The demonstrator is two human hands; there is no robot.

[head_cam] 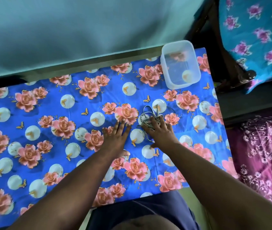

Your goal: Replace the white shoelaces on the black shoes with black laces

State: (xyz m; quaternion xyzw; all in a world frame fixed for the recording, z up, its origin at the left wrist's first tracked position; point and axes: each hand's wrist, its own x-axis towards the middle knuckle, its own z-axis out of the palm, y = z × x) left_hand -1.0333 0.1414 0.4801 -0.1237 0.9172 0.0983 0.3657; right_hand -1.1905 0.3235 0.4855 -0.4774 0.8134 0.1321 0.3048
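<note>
A tangled bundle of pale greyish-white shoelaces (146, 117) lies on the blue flowered tablecloth (52, 103), right of the middle. My right hand (161, 132) rests on the bundle with its fingers spread over the laces; part of the tangle is hidden beneath it. My left hand (118, 135) lies flat on the cloth just left of the bundle, fingers straight, holding nothing. No shoes and no black laces are in view.
A clear plastic tub (181, 63) with nothing in it stands at the table's far right corner. A pale wall runs behind the table. Dark wooden furniture (223, 52) draped in turquoise flowered fabric and a pink patterned cloth (263, 156) stand to the right.
</note>
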